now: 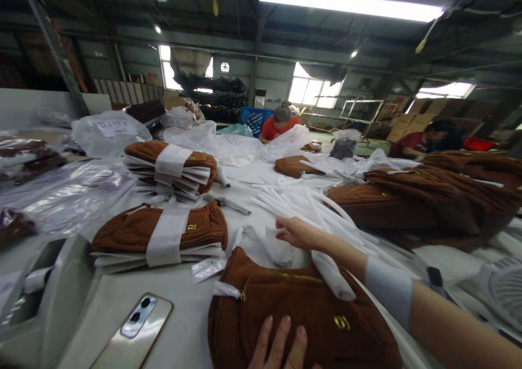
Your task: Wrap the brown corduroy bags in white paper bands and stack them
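Note:
A brown bag [302, 314] with a gold zipper and gold letters lies at the bottom middle. My left hand [279, 347] rests on its front, fingers apart and nothing in them. Beyond the bag's upper edge, my right hand [296, 233] has its fingers bent together at a piece of thin white wrapping [277, 248]. A white sleeve of wrapping [332, 276] lies over the top of the bag, and another [226, 289] covers its left strap end. White strips [326, 208] spread out behind my right hand.
Two wrapped stacks of brown bags [122, 233] [138, 154] stand at the left. A phone [136, 331] and a grey tape dispenser [53, 298] are at the lower left. More brown bags [408, 200] are piled at the right. Two people sit beyond the table.

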`<state>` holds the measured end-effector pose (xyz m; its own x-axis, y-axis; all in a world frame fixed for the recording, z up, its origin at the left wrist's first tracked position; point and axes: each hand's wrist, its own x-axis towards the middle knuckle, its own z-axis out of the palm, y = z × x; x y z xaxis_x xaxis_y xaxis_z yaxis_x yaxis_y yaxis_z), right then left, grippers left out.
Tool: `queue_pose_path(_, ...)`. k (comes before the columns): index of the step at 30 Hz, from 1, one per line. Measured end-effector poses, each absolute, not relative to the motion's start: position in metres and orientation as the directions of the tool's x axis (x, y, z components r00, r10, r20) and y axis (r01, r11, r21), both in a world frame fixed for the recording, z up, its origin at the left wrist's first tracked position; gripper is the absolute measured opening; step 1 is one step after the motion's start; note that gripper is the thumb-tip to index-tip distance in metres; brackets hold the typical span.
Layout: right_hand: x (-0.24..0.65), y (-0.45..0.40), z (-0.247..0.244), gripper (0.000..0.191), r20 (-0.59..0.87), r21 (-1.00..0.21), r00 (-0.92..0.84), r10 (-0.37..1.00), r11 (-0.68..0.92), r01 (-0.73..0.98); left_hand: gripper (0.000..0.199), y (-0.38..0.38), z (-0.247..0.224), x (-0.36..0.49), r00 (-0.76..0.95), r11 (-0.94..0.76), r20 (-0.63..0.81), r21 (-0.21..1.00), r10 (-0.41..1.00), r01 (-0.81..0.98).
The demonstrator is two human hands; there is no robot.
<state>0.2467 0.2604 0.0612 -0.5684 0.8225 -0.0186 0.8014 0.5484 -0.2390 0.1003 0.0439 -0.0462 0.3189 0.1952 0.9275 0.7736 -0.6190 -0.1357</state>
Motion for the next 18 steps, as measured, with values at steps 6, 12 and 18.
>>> queue_pose_path(6, 0.259, 0.175, 0.072, 0.024, -0.09, -0.276, -0.715, 0.693, 0.673, 0.686, 0.013, 0.04, -0.035, 0.094, 0.369, -0.638, 0.906, -0.161, 0.207, 0.753)
queue_pose_path(12, 0.275, 0.149, 0.078, 0.021, 0.028, -0.226, -0.547, 0.836, 0.539, 0.812, 0.009, 0.039, -0.03, 0.092, 0.363, -0.655, 0.913, -0.159, 0.188, 0.738)
queue_pose_path(18, 0.278, 0.169, 0.055, 0.013, 0.204, -0.472, -0.402, 0.893, 0.449, 0.759, 0.014, 0.038, -0.025, 0.085, 0.422, -0.668, 0.888, -0.202, 0.184, 0.716)
